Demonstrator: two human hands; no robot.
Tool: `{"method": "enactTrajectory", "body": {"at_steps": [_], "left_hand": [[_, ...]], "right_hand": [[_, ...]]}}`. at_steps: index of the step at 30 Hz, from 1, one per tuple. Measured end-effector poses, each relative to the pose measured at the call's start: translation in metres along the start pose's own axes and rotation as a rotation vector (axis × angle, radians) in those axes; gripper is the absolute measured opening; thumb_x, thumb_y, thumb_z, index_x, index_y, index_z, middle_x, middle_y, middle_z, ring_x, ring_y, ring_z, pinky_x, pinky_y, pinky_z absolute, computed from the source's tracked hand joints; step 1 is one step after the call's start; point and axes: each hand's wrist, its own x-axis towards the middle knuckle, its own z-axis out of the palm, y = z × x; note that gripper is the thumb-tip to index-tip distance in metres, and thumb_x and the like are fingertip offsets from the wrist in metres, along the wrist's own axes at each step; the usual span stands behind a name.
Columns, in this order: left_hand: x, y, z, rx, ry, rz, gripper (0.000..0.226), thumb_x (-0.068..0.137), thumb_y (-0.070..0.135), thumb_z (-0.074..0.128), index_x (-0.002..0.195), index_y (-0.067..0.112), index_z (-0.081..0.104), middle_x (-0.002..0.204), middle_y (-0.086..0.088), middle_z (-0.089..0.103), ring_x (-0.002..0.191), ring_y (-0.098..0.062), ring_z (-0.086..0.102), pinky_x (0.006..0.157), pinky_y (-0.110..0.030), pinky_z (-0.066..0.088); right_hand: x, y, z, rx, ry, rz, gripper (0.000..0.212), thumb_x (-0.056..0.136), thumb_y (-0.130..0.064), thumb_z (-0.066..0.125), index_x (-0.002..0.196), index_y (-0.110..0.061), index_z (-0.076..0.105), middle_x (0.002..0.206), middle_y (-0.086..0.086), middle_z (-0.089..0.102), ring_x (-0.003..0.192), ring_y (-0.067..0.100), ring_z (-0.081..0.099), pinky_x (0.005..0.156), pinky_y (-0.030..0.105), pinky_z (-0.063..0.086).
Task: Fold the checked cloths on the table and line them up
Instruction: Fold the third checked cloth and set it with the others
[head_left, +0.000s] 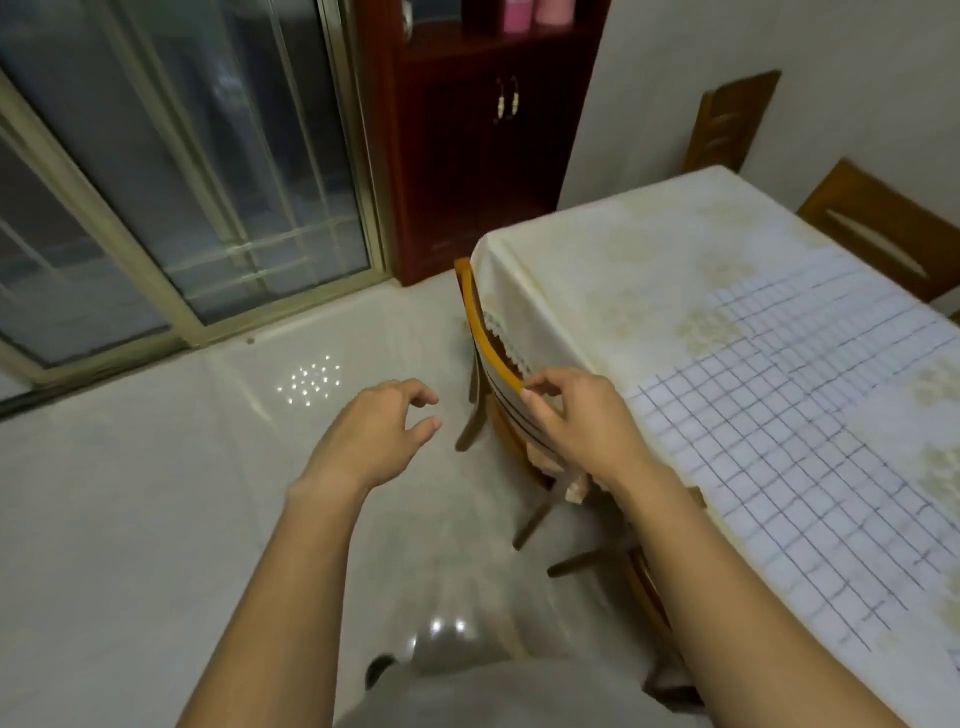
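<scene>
- Checked cloth (789, 467): white with a dark grid, spread flat on the near right part of the table (524, 312). Its outline steps in on the left side; whether it is 1 piece or 2 overlapping cannot be told. Unfolded.
- Tablecloth (623, 249): cream with a faint floral pattern and a lace hem. It covers the whole table, lies under the checked cloth and hangs over the left end.
- Left hand (379, 431): held over the floor (156, 519), well apart from the table. Fingers loosely curled, thumb and forefinger apart, nothing in them.
- Right hand (576, 421): at the table's left edge, just beside the checked cloth's corner. Fingers curled, thumb and forefinger close together at the end of the chair rail; whether they grip or only touch it cannot be told.
- Chair (480, 322): wooden, tucked in at the table's left end, top rail against the hanging tablecloth. It stands between the hands and that end of the table.
- 2 further chairs (732, 119), (878, 223): wooden, along the table's far side.
- Cabinet (467, 156): dark red wood, 2 doors, against the wall beyond the table. Pink items (535, 13) on its open shelf, too cropped to name.
- Sliding door (182, 182): glass in a pale metal frame, left of the cabinet.
- Floor: pale, glossy, with a cluster of light spots (311, 382) reflected ahead of the left hand.
</scene>
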Motion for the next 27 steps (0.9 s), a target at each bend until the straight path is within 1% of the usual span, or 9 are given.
{"method": "enactTrajectory", "body": {"at_steps": [2, 5, 9, 12, 16, 20, 22, 25, 27], "left_hand": [[0.023, -0.023, -0.036, 0.038, 0.049, 0.010, 0.033, 0.100, 0.038, 0.061, 0.132, 0.029, 0.061, 0.134, 0.006, 0.062, 0.122, -0.014, 0.057, 0.098, -0.027, 0.043], [0.061, -0.046, -0.074, 0.093, 0.120, 0.026, 0.035, 0.101, 0.038, 0.060, 0.134, 0.029, 0.059, 0.133, 0.005, 0.063, 0.119, -0.017, 0.058, 0.099, -0.032, 0.047], [0.112, -0.068, -0.096, 0.086, 0.070, 0.081, 0.033, 0.100, 0.042, 0.059, 0.132, 0.032, 0.060, 0.132, 0.007, 0.062, 0.117, -0.015, 0.058, 0.098, -0.031, 0.046], [0.162, -0.082, -0.115, 0.098, 0.033, 0.057, 0.035, 0.100, 0.043, 0.059, 0.133, 0.032, 0.059, 0.134, 0.007, 0.061, 0.118, -0.016, 0.057, 0.095, -0.029, 0.044], [0.237, -0.097, -0.146, 0.142, 0.062, 0.052, 0.034, 0.100, 0.042, 0.060, 0.132, 0.032, 0.060, 0.133, 0.008, 0.062, 0.120, -0.016, 0.058, 0.101, -0.034, 0.048], [0.315, -0.095, -0.182, 0.208, 0.006, 0.053, 0.032, 0.100, 0.042, 0.059, 0.130, 0.032, 0.061, 0.136, 0.009, 0.061, 0.124, -0.016, 0.057, 0.105, -0.034, 0.047], [0.355, -0.086, -0.200, 0.215, 0.030, 0.067, 0.031, 0.100, 0.041, 0.059, 0.130, 0.031, 0.062, 0.136, 0.008, 0.061, 0.126, -0.017, 0.057, 0.107, -0.038, 0.046], [0.405, -0.077, -0.208, 0.186, 0.064, 0.151, 0.028, 0.100, 0.039, 0.061, 0.127, 0.030, 0.064, 0.133, 0.008, 0.062, 0.126, -0.017, 0.055, 0.107, -0.037, 0.045], [0.438, -0.077, -0.203, 0.172, 0.034, 0.194, 0.027, 0.100, 0.039, 0.061, 0.125, 0.031, 0.065, 0.131, 0.008, 0.063, 0.124, -0.016, 0.056, 0.107, -0.037, 0.045]], "right_hand": [[0.032, -0.023, 0.007, -0.011, 0.045, -0.001, 0.025, 0.098, -0.041, 0.056, 0.114, -0.028, 0.071, 0.109, -0.009, 0.070, 0.098, 0.011, 0.064, 0.084, 0.033, 0.054], [0.070, -0.049, 0.021, -0.012, 0.088, -0.010, 0.024, 0.100, -0.038, 0.054, 0.113, -0.027, 0.070, 0.109, -0.008, 0.068, 0.101, 0.013, 0.061, 0.086, 0.032, 0.052], [0.116, -0.063, 0.040, -0.063, 0.075, 0.009, 0.022, 0.100, -0.035, 0.055, 0.112, -0.024, 0.070, 0.109, -0.005, 0.069, 0.099, 0.016, 0.061, 0.084, 0.032, 0.050], [0.171, -0.060, 0.045, 0.017, 0.083, 0.050, 0.023, 0.099, -0.037, 0.056, 0.112, -0.026, 0.071, 0.109, -0.007, 0.070, 0.099, 0.013, 0.063, 0.085, 0.031, 0.051], [0.261, -0.050, 0.050, 0.101, 0.147, 0.063, 0.020, 0.100, -0.035, 0.058, 0.108, -0.026, 0.073, 0.104, -0.010, 0.070, 0.092, 0.005, 0.061, 0.082, 0.021, 0.048], [0.353, -0.051, 0.055, 0.176, 0.143, 0.084, 0.021, 0.101, -0.035, 0.057, 0.110, -0.025, 0.072, 0.105, -0.009, 0.069, 0.092, 0.007, 0.060, 0.085, 0.027, 0.053], [0.393, -0.052, 0.052, 0.170, 0.161, 0.088, 0.022, 0.101, -0.037, 0.056, 0.111, -0.026, 0.072, 0.105, -0.010, 0.070, 0.092, 0.007, 0.061, 0.085, 0.030, 0.056], [0.433, -0.044, 0.041, 0.171, 0.190, 0.114, 0.023, 0.101, -0.037, 0.055, 0.113, -0.025, 0.071, 0.106, -0.010, 0.070, 0.093, 0.007, 0.061, 0.085, 0.030, 0.055], [0.455, -0.031, 0.034, 0.172, 0.175, 0.162, 0.023, 0.102, -0.037, 0.055, 0.112, -0.025, 0.071, 0.104, -0.010, 0.070, 0.092, 0.008, 0.062, 0.083, 0.028, 0.055]]}}
